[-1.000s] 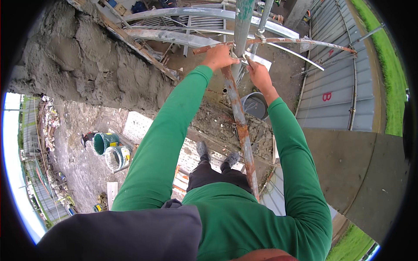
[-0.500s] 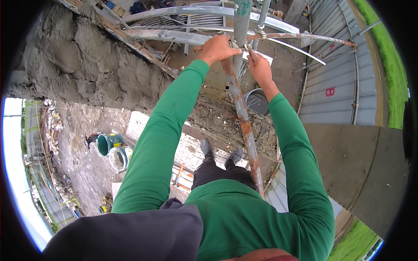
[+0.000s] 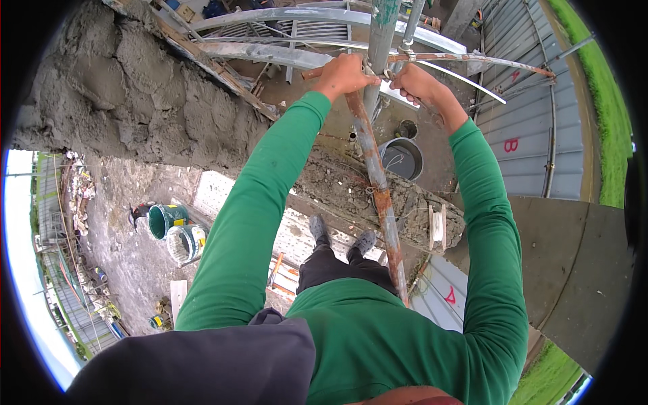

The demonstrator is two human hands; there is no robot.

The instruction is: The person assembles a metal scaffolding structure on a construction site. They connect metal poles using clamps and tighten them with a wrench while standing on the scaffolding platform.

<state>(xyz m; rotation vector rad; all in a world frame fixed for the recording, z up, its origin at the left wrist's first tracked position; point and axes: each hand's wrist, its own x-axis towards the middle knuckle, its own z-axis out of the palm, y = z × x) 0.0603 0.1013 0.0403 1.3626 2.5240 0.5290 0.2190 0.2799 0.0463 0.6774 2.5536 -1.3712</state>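
A scaffold joint sits at the upper middle, where a grey upright pipe (image 3: 380, 44) with green paint meets a rusty crosswise pipe (image 3: 472, 57) and a rusty slanting pipe (image 3: 378, 179). My left hand (image 3: 343, 75) is wrapped over the crosswise pipe left of the upright, its thumb reaching toward a metal clamp (image 3: 387, 75). Just right of the clamp, my right hand (image 3: 420, 86) is closed, fingers curled. Whatever it may hold is hidden by the fingers. Both arms stretch forward, and my feet (image 3: 343, 237) stand on a white plank far below.
Rough wet mortar covers a wall top (image 3: 148, 88) at left. Below are a green bucket (image 3: 164, 221), a white bucket (image 3: 183, 244), a round tub (image 3: 403, 158) and a spool (image 3: 437, 227) of line. Curved metal beams (image 3: 270, 55) lie beyond; sheet fencing (image 3: 520, 115) stands right.
My right hand has moved to the right from below the clamp, its wrist turning and elbow swinging outward. The left hand stays at the joint, and the spool has come into view.
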